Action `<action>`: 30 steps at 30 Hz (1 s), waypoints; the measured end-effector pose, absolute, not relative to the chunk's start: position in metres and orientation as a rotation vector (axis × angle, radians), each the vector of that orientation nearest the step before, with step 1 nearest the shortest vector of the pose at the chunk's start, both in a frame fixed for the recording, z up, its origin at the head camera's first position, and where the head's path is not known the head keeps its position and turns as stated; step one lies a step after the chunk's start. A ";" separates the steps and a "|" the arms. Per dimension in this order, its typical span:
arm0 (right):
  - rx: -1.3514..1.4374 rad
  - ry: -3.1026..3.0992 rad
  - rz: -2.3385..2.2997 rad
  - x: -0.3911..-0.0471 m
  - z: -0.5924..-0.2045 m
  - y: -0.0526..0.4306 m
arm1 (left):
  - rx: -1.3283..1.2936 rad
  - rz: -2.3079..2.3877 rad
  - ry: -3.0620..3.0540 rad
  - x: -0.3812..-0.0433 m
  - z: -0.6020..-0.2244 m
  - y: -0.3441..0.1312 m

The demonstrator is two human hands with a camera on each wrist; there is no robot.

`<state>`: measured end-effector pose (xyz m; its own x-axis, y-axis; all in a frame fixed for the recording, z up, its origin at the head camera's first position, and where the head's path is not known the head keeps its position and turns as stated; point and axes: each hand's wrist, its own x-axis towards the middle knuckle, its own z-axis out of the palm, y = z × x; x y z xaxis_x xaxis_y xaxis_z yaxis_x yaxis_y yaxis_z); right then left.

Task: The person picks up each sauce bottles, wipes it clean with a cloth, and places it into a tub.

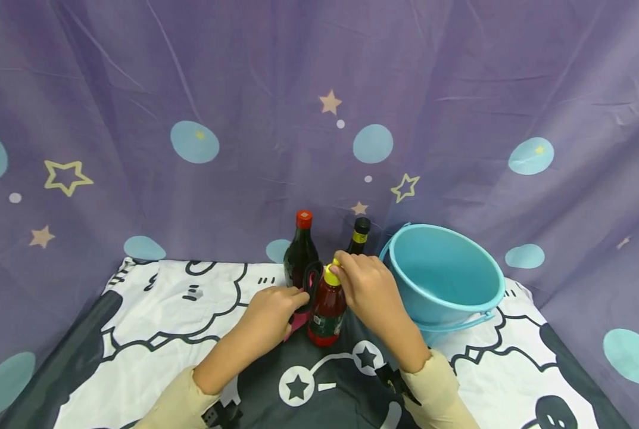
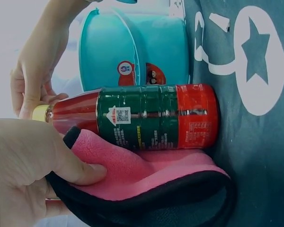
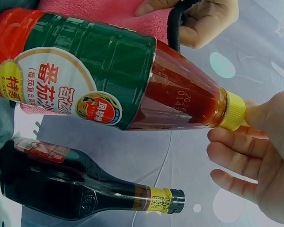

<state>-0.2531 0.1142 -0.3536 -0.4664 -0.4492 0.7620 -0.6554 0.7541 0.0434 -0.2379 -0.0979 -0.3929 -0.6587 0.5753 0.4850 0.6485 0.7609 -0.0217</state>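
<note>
A red sauce bottle with a green label and yellow cap [image 1: 327,310] stands upright on the dark part of the cloth-covered table. My right hand [image 1: 370,289] pinches its yellow cap [image 3: 234,110] between thumb and forefinger, the other fingers spread loosely. My left hand [image 1: 276,310] grips a pink cloth with black edging [image 2: 128,172], thumb on the pink side. The cloth lies against the sauce bottle's side, seen in the left wrist view; its lower folds are partly hidden in the head view.
Behind stand a dark bottle with a red cap [image 1: 300,253] and a dark bottle with a black cap [image 3: 85,184]. A light blue bucket [image 1: 448,274] with a handle stands to the right. A purple patterned curtain [image 1: 276,119] hangs along the table's back edge.
</note>
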 end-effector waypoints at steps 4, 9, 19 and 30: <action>0.826 -2.140 0.331 -0.252 -0.352 0.116 | -0.984 -0.166 -2.417 -0.240 -0.394 -0.099; 0.826 -2.145 0.342 -0.251 -0.350 0.116 | -1.038 -0.108 -2.338 -0.244 -0.392 -0.101; 0.805 -2.159 0.349 -0.250 -0.349 0.115 | -1.067 -0.024 -2.342 -0.247 -0.400 -0.099; 0.799 -2.178 0.335 -0.249 -0.352 0.114 | -1.014 0.085 -2.422 -0.242 -0.408 -0.095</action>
<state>-0.2489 0.1136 -0.3523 -0.5012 -0.4354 0.7478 -0.6400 0.7682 0.0183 -0.2419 -0.0946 -0.4082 -0.5920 0.6815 0.4302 0.6496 0.7194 -0.2458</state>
